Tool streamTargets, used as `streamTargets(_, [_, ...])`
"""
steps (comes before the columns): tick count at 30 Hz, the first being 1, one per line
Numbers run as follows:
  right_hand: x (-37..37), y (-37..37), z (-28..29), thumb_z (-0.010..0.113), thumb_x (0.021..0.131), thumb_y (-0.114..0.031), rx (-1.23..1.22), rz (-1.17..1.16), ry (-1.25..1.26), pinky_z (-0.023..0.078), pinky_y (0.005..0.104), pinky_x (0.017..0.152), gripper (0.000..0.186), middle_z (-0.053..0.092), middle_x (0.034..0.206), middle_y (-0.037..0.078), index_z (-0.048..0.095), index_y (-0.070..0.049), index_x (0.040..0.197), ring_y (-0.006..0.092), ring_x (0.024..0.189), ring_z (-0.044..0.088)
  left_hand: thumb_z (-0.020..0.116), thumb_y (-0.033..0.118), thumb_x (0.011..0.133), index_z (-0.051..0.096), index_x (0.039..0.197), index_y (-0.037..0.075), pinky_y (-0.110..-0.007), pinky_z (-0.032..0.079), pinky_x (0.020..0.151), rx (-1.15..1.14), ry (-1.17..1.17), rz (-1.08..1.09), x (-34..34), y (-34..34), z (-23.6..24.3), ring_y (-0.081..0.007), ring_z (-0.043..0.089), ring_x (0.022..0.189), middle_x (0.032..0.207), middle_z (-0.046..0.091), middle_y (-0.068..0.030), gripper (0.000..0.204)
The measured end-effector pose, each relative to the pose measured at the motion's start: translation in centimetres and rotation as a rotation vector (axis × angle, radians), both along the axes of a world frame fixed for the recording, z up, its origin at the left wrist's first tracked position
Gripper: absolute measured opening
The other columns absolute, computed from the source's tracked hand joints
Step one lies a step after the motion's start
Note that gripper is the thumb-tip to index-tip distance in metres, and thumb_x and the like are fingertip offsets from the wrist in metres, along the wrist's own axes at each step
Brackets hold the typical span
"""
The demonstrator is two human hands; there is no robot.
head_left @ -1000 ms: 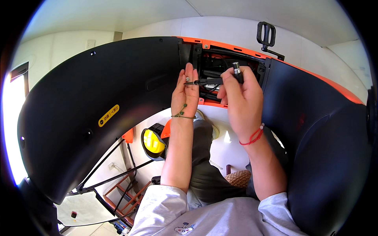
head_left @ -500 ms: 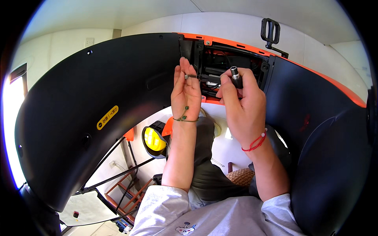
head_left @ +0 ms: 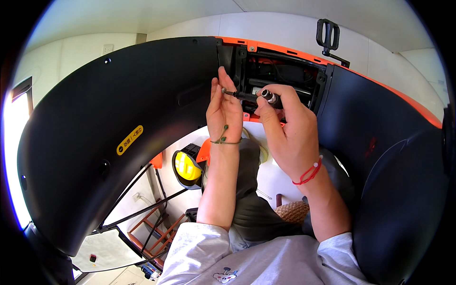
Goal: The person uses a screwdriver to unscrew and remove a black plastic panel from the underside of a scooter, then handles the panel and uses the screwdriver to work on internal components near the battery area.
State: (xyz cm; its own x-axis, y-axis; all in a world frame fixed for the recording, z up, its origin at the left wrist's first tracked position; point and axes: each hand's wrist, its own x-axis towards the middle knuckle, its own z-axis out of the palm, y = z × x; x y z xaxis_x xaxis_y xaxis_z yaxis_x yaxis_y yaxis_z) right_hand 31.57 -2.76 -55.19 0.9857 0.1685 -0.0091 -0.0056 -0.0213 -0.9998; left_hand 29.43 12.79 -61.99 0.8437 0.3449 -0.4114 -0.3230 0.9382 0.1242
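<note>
Hands: right hand [head_left: 289, 130] grips screwdriver [head_left: 254, 96]; left hand [head_left: 225, 111] pinches its tip.
Change: tip has moved left since a second ago, toward the compartment [head_left: 280, 78] edge.
Meaning: likely seating on a fastener.

Workshop — large black vehicle body panel [head_left: 95, 142] with orange trim, yellow lamp [head_left: 186, 166].

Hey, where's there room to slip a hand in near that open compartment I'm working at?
Free: the gap below the orange edge, between the left forearm and right forearm, and the broad black panel left of the opening. Crowded: the compartment itself, where the left hand and right hand meet on the screwdriver.
</note>
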Motion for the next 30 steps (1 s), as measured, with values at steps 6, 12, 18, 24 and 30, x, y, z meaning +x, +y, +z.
streamTargets(6, [0.0,-0.1,0.1,0.062,0.084,-0.004,0.000,0.025,0.014,0.050,0.0313,0.057,0.017,0.063,0.076,0.014,0.058,-0.001,0.100,0.0254,0.064,0.065,0.040,-0.005,0.095,0.043,0.120,-0.001,-0.038,0.044,0.105,-0.027,0.009,-0.027,-0.2,0.1,-0.6,-0.0288,0.049,0.124,0.132,0.047,-0.0223,0.026])
streamTargets(12, [0.1,-0.3,-0.1,0.061,0.081,-0.002,-0.047,0.045,-0.034,0.050,0.0332,0.059,0.017,0.063,0.077,0.015,0.059,-0.002,0.098,0.0283,0.066,0.064,0.040,-0.006,0.095,0.044,0.119,-0.001,-0.038,0.046,0.104,-0.027,0.019,-0.005,0.0,0.1,-0.7,-0.0280,0.049,0.123,0.132,0.048,-0.0221,0.025])
streamTargets(18, [0.0,-0.4,-0.5,0.059,0.077,-0.001,-0.165,0.117,-0.171,0.051,0.0372,0.064,0.019,0.064,0.082,0.015,0.060,-0.002,0.096,0.0312,0.072,0.063,0.039,-0.006,0.095,0.045,0.118,-0.002,-0.038,0.045,0.105,-0.053,0.046,0.051,0.0,0.2,-0.5,-0.0274,0.049,0.124,0.131,0.048,-0.0215,0.024])
streamTargets(24, [-0.4,0.0,-0.7,0.058,0.077,-0.002,-0.165,0.111,-0.185,0.051,0.0389,0.064,0.017,0.064,0.081,0.015,0.060,-0.002,0.094,0.0317,0.070,0.063,0.039,-0.004,0.096,0.042,0.121,-0.009,-0.037,0.045,0.105,-0.232,-0.022,0.012,0.3,0.6,-0.4,-0.0286,0.050,0.123,0.132,0.045,-0.0233,0.026])
streamTargets(30, [0.6,0.8,-1.1,0.059,0.077,-0.005,-0.219,0.073,-0.160,0.050,0.0395,0.061,0.016,0.064,0.081,0.015,0.061,-0.003,0.093,0.0322,0.070,0.063,0.040,-0.001,0.096,0.037,0.127,-0.010,-0.036,0.049,0.102,-0.337,-0.074,-0.045,1.8,1.0,-2.3,-0.0291,0.052,0.120,0.133,0.043,-0.0246,0.032])
